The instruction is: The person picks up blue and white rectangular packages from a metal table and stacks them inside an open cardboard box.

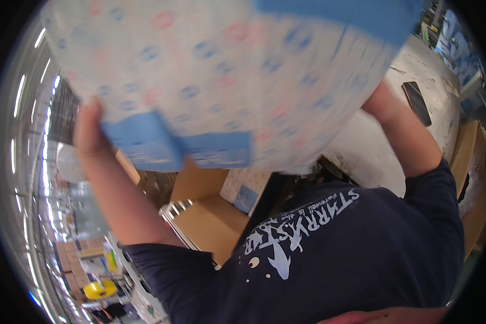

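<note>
Your left hand [89, 129] grips the left edge of a large, blurred white package [216, 81] with blue and red dots, lifted close before the camera. Your right hand's fingers are hidden behind it; their state cannot be told. Open cardboard box [208, 216] below, white table [372, 151] at right.

Your left hand [87, 129]: raised, arm bent, fingers hidden. Your right hand [380, 100]: raised, mostly hidden; forearm angled up. Dark short sleeves.

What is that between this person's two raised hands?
In the head view, a big white package with blue and pink dots fills the stretch from the left hand to the right hand.
</note>
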